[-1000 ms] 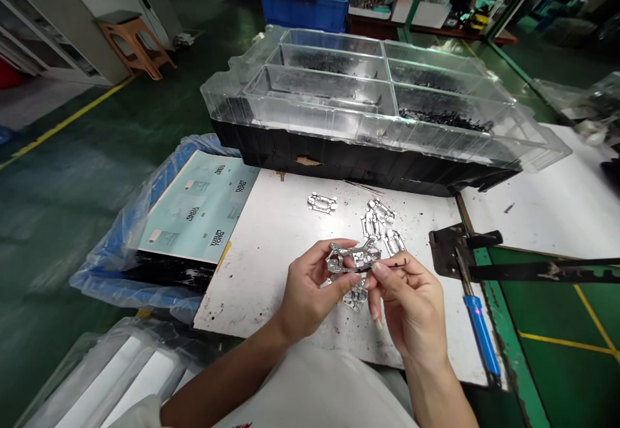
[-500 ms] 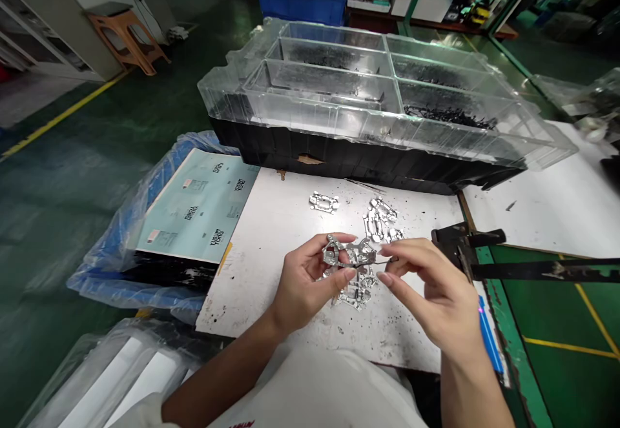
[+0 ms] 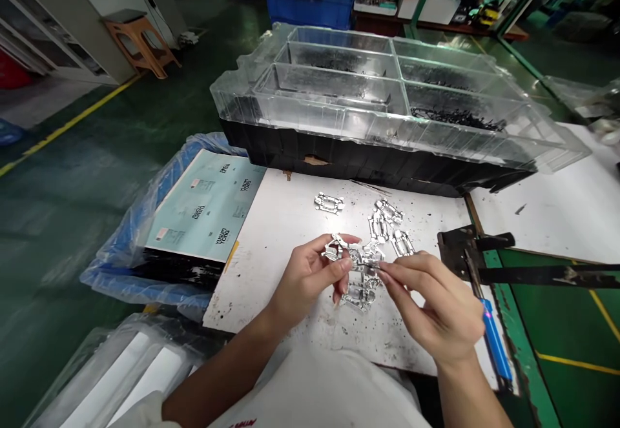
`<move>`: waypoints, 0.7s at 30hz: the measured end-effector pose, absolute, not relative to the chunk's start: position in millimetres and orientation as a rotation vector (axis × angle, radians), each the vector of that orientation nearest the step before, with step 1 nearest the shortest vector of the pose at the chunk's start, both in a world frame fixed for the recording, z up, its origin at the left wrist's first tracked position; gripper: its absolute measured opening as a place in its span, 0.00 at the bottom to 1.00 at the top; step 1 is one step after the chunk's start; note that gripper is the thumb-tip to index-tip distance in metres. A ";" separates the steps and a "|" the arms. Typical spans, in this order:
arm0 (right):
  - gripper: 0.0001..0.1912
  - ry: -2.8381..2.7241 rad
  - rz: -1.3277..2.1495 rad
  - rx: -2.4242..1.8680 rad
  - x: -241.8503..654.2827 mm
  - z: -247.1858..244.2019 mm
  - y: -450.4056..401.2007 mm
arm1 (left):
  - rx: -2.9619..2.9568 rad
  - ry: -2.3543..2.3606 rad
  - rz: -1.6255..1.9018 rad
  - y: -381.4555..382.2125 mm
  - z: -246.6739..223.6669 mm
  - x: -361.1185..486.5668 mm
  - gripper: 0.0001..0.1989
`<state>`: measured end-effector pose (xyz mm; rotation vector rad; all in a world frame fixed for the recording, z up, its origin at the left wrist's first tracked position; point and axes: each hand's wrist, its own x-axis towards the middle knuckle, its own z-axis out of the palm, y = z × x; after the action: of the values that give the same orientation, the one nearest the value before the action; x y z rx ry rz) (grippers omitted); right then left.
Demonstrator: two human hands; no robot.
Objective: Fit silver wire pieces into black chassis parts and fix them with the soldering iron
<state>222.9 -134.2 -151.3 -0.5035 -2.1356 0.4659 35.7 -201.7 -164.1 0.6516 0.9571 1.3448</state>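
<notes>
My left hand (image 3: 306,278) grips a silver metal frame (image 3: 334,247) between thumb and fingers, above the white tabletop. At the frame's right end, my right hand (image 3: 438,305) pinches a thin dark strip (image 3: 372,264) with thumb and forefinger; its tip touches or nearly touches the metal. Fingers cover part of both pieces. Just beneath, another silver frame (image 3: 359,296) lies on the table, partly hidden. More loose frames of the same kind lie farther back: one alone (image 3: 329,203), and a small group (image 3: 379,226) to its right.
A clear divided tray (image 3: 334,108) with small black parts stands on a black tray (image 3: 290,147) behind. Left, a blue-lined bin (image 3: 111,286) holds a printed light-blue sheet (image 3: 194,212). Right are a black metal bracket (image 3: 458,247) and a blue-handled tool (image 3: 496,341).
My right hand has moved in toward the frame, its fingertips closing nearer the frame's right end with the dark strip. My left hand keeps its hold. The camera view has shifted slightly.
</notes>
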 end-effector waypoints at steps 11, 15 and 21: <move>0.12 -1.931 0.707 -0.695 205.4 -155.6 -138.6 | 0.967 1.193 1.342 -212.2 -153.3 45.7 0.14; 0.10 -1.887 0.817 -0.737 209.6 -154.9 -140.4 | 0.940 1.180 1.367 -210.9 -152.8 49.3 0.13; 0.06 -1.810 1.004 -0.835 212.5 -153.1 -141.2 | 1.064 1.252 1.396 -208.1 -155.3 52.6 0.11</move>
<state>212.5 -141.2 -153.1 -0.8347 -1.8095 1.0044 52.6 -208.1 -155.3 1.0642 1.2519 1.3964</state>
